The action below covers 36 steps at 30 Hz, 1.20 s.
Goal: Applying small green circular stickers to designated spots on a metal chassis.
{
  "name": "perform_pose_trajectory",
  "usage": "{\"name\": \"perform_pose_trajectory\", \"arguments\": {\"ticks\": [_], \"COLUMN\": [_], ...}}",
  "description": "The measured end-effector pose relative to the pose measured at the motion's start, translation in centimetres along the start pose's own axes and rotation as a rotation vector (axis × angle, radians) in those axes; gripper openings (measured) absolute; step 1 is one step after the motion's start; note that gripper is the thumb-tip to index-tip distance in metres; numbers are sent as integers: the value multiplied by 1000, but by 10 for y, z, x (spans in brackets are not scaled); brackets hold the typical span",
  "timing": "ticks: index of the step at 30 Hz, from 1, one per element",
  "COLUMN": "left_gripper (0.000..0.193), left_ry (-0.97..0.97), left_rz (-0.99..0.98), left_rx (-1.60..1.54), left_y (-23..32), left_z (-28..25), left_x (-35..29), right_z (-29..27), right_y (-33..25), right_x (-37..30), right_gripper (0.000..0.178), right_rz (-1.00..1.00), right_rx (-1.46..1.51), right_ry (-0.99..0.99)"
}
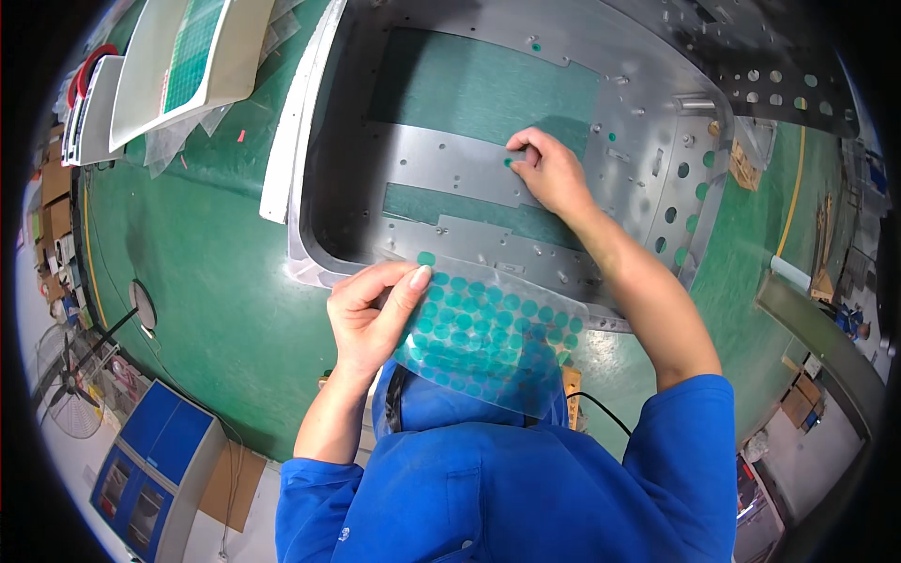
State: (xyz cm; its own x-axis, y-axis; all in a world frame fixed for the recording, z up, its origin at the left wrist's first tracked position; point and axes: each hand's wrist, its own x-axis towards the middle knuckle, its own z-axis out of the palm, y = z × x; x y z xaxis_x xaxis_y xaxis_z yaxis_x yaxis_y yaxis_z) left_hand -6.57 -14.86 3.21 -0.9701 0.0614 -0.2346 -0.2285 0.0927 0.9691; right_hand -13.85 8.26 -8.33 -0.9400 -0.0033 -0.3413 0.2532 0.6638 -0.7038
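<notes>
My left hand (368, 314) pinches the upper left corner of a clear backing sheet (493, 340) between thumb and fingers. Rows of green round stickers cover the sheet, which hangs in front of my blue shirt. One green dot (426, 258) shows just above my left thumb tip. Over the inside of a large grey metal housing (432, 155), my right hand (554, 176) has thumb and forefinger bent toward each other. A small green round sticker (509, 162) is at its thumb tip. Other green dots, such as one on the far panel (536, 47), sit on the metal.
Rectangular openings in the housing show the green floor (488, 84). Its right wall (671, 178) has several round holes and studs. A white bin (235, 56) with a green gridded sheet stands at the upper left. Lower left are a fan (70, 389) and a blue cabinet (150, 460).
</notes>
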Motion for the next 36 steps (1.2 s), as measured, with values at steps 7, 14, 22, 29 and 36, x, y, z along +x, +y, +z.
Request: {"name": "perform_pose_trajectory", "arguments": {"ticks": [7,14,22,29,36], "left_gripper": [6,5,6,7,5], "left_ry": [13,19,-7,-67,-78], "left_rz": [-12,87,151,235,180], "left_rx": [-4,114,22,165,182], "left_y": [3,15,29,27,25], "left_z": [-1,-22,-35,-38,-31], "left_x": [-1,-15,-40,-44,-42], "right_z": [-15,-50,-38,-26,-18], "right_y": [-16,-94,-158,-160,-153], "right_x": [18,-40,-104,-111,-123], "right_gripper": [32,33,9,10,8], "right_rz": [205,-138,-171,-95,-209], "right_rx": [-215,561,573,657,582], "right_ry": [-131,-418,-590,-560,-337]}}
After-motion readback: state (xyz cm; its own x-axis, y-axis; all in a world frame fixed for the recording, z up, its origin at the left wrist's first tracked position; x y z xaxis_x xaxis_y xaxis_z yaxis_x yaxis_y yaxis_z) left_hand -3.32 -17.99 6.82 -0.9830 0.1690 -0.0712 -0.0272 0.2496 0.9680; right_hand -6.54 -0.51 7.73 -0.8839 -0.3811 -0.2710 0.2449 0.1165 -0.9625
